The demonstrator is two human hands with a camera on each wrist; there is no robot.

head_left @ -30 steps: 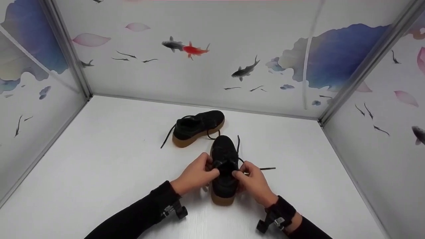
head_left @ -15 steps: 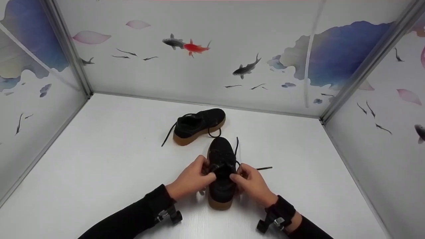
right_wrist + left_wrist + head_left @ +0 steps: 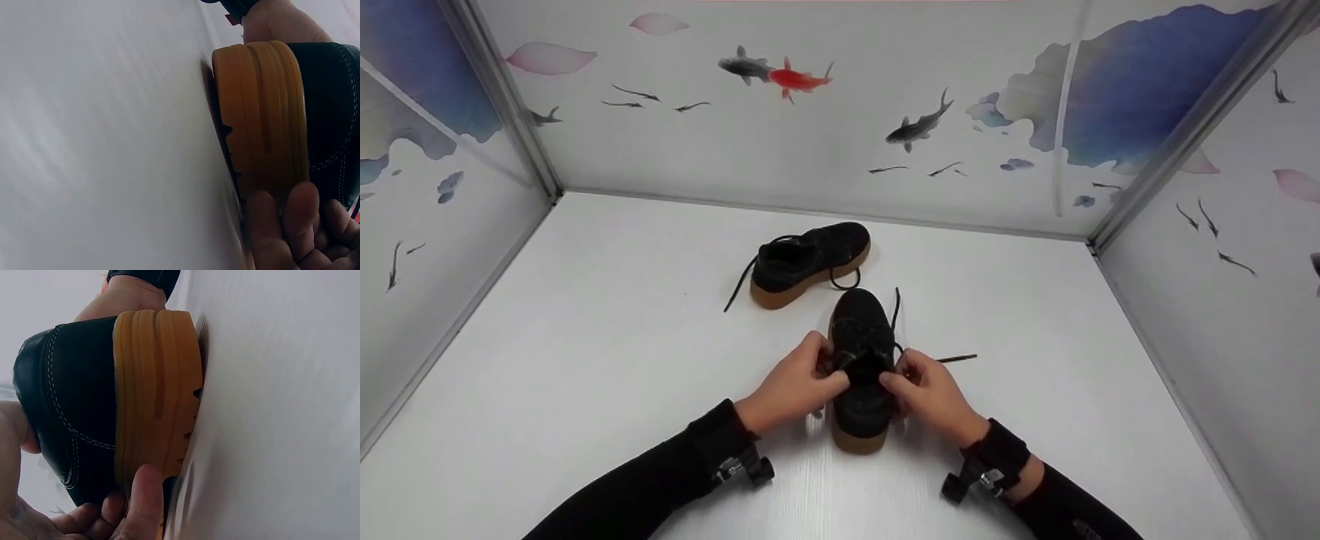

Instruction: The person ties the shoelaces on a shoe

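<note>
A black lace-up shoe (image 3: 861,414) with a tan sole stands upright on the white table, toe pointing away from me. My left hand (image 3: 791,386) grips the left edge of its opening, thumb hooked over the rim. On the opposite edge my right hand (image 3: 937,394) pinches the rim in the same way. One loose lace (image 3: 958,358) sticks out past the right hand. Both wrist views show the heel from behind, with its ridged sole (image 3: 157,382) and white-stitched dark upper (image 3: 329,107). The fingers under the rim are partly hidden in the head view.
A second black shoe (image 3: 810,262) sits just beyond, angled to the right, its laces loose. Printed panels (image 3: 847,150) with fish and petals wall in the white tabletop (image 3: 607,300) at the back and both sides.
The held shoe has shifted slightly left and toward me, both hands keeping their hold on it. The head view has tilted a little, so everything sits higher in it. The far shoe stays put.
</note>
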